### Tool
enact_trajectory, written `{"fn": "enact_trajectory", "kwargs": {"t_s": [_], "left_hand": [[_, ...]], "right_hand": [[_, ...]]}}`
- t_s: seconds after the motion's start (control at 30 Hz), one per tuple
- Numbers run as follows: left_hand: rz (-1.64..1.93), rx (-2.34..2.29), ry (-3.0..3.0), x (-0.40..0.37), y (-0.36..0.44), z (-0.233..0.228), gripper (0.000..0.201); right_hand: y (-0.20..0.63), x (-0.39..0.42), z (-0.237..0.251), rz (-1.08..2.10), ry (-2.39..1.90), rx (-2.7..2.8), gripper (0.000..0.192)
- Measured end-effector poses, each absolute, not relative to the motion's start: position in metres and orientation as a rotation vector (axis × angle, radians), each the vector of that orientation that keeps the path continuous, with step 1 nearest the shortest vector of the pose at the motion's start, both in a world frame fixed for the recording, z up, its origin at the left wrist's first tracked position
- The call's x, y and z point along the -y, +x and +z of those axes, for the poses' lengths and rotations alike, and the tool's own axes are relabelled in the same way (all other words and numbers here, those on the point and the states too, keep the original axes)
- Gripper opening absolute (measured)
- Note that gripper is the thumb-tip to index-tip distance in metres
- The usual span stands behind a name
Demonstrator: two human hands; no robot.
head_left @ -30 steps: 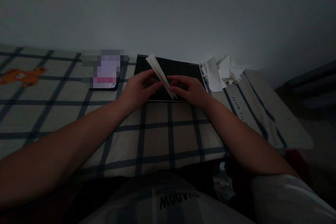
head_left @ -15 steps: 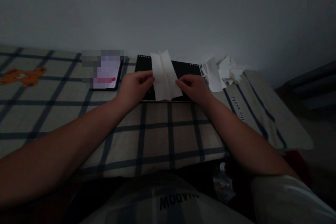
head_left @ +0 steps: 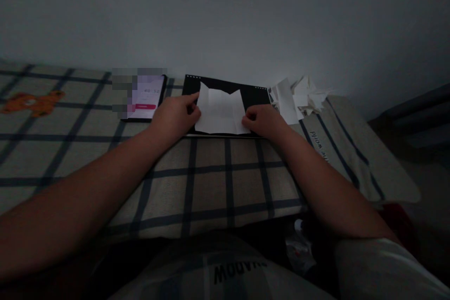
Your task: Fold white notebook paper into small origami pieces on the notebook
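A creased sheet of white paper [head_left: 222,111] lies spread over a black notebook [head_left: 255,95] that has punched holes along its far edge. My left hand [head_left: 176,115] pinches the paper's left edge between thumb and forefinger. At the right edge, my right hand [head_left: 263,119] grips the sheet with curled fingers. Fold lines run down the paper, and its far edge has an uneven notched outline.
Left of the notebook lies a phone [head_left: 147,98] with a lit screen. Folded white papers [head_left: 305,96] are heaped at the right. A checked cloth [head_left: 211,187] covers the table, against a wall [head_left: 225,18]. A plastic bottle [head_left: 298,243] is below the table edge.
The paper was raised in a central fold and narrower; now it is opened out wider and flatter. My hands have moved apart, the left leftward and the right slightly rightward.
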State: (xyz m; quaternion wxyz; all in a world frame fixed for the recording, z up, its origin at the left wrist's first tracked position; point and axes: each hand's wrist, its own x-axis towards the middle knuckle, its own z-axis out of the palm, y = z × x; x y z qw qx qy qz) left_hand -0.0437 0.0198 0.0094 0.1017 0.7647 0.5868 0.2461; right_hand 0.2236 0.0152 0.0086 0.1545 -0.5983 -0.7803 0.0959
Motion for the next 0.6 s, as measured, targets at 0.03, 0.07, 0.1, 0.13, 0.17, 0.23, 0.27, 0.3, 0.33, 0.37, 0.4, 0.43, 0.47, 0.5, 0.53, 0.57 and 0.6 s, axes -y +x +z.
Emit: {"fn": "enact_trajectory", "kwargs": {"t_s": [0.03, 0.07, 0.1, 0.13, 0.17, 0.23, 0.27, 0.3, 0.33, 0.37, 0.4, 0.43, 0.47, 0.5, 0.53, 0.57, 0.6], "left_hand": [[0.688, -1.761, 2.285, -0.0194, -0.0432, 0.0088, 0.05], [0.668, -1.772, 2.319, -0.0193, -0.0432, 0.008, 0.055], [0.665, -1.762, 2.359, -0.0195, -0.0434, 0.0071, 0.061], [0.674, -1.732, 2.404, -0.0197, -0.0438, 0.0065, 0.067], [0.689, -1.69, 2.447, -0.0197, -0.0444, 0.0064, 0.072], [0.733, -1.62, 2.515, -0.019, -0.0453, 0.0077, 0.076], [0.748, -1.592, 2.544, -0.0183, -0.0454, 0.0089, 0.076], [0.756, -1.566, 2.575, -0.0176, -0.0453, 0.0102, 0.074], [0.753, -1.537, 2.607, -0.0171, -0.0449, 0.0113, 0.071], [0.734, -1.497, 2.643, -0.0172, -0.0444, 0.0118, 0.066], [0.683, -1.434, 2.686, -0.0178, -0.0438, 0.0116, 0.059], [0.602, -1.352, 2.733, -0.019, -0.0432, 0.0108, 0.052], [0.51, -1.263, 2.771, -0.0205, -0.0426, 0.0093, 0.047], [0.415, -1.178, 2.797, -0.0222, -0.0421, 0.0075, 0.043], [0.35, -1.117, 2.804, -0.0237, -0.0417, 0.0056, 0.043], [0.301, -1.079, 2.802, -0.0247, -0.0415, 0.0038, 0.044], [0.277, -1.072, 2.792, -0.0252, -0.0414, 0.0023, 0.046]], "right_hand": [[0.2229, -0.0139, 0.0093, 0.251, -1.74, 2.254, 0.02], [0.2226, -0.0129, 0.0099, 0.233, -1.764, 2.273, 0.02], [0.2229, -0.0124, 0.0104, 0.22, -1.781, 2.29, 0.021], [0.2237, -0.0123, 0.0106, 0.207, -1.786, 2.303, 0.021], [0.2247, -0.0126, 0.0105, 0.191, -1.771, 2.317, 0.02], [0.2269, -0.0139, 0.0089, 0.13, -1.667, 2.348, 0.013], [0.2278, -0.0148, 0.0076, 0.089, -1.586, 2.368, 0.011], [0.2284, -0.0155, 0.0062, 0.042, -1.499, 2.388, 0.015], [0.2288, -0.016, 0.0048, -0.004, -1.416, 2.405, 0.022], [0.2289, -0.0162, 0.0036, -0.045, -1.347, 2.419, 0.027], [0.2288, -0.0161, 0.0026, -0.082, -1.297, 2.429, 0.031], [0.2286, -0.0156, 0.0021, -0.115, -1.266, 2.434, 0.033], [0.2284, -0.0149, 0.0019, -0.146, -1.254, 2.433, 0.034], [0.2282, -0.014, 0.002, -0.17, -1.257, 2.427, 0.034], [0.2281, -0.0131, 0.0024, -0.185, -1.27, 2.418, 0.036], [0.2281, -0.0123, 0.003, -0.191, -1.286, 2.411, 0.039], [0.228, -0.0116, 0.0036, -0.191, -1.299, 2.41, 0.044]]}}
